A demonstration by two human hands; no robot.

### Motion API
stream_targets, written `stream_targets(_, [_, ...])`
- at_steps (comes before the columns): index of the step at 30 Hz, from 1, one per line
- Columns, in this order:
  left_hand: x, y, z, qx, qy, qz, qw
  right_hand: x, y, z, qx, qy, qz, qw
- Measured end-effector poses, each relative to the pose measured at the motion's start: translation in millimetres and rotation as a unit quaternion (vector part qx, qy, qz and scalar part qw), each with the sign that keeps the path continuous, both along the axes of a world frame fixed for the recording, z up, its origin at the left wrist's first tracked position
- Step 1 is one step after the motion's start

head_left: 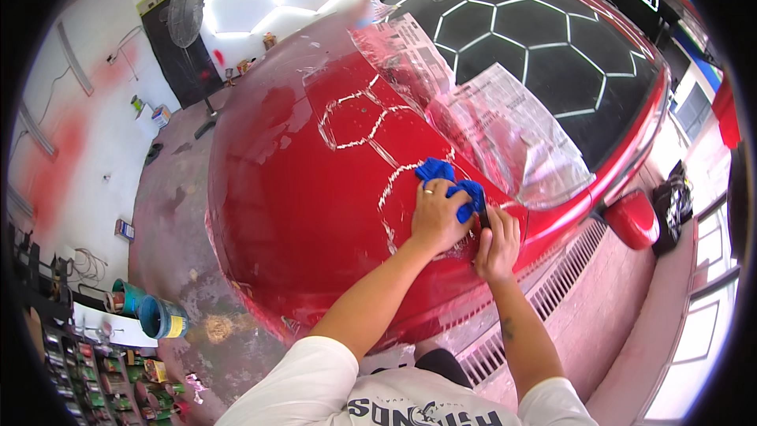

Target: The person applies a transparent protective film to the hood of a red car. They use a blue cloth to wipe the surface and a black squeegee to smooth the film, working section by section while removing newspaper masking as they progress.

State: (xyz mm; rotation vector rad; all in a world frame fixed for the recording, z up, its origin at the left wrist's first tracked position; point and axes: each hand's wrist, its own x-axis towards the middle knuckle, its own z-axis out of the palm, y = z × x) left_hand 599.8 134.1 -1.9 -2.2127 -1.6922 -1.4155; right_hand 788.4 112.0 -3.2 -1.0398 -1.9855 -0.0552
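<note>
A glossy red car hood (300, 197) lies before me, reflecting hexagonal ceiling lights. My left hand (440, 217), with a ring on one finger, is closed on a crumpled blue cloth (435, 170) against the hood's right part. Just to its right, my right hand (498, 244) is curled around a narrow dark object (484, 218), its kind mostly hidden by the fingers. Both hands are close together, near the edge of the hood below the windshield.
Newspaper and plastic sheeting (512, 130) cover the windshield's lower part. A red side mirror (632, 219) juts out at right, above a floor grate (564, 268). Buckets (162, 317) and shelved cans (118, 383) stand at lower left. A fan (187, 12) stands at the back left.
</note>
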Motion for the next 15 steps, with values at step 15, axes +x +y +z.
stream_targets(15, [-162,-84,-29,-0.302,-0.025,0.463,0.833,0,2,-8,0.018,0.029,-0.023,0.999])
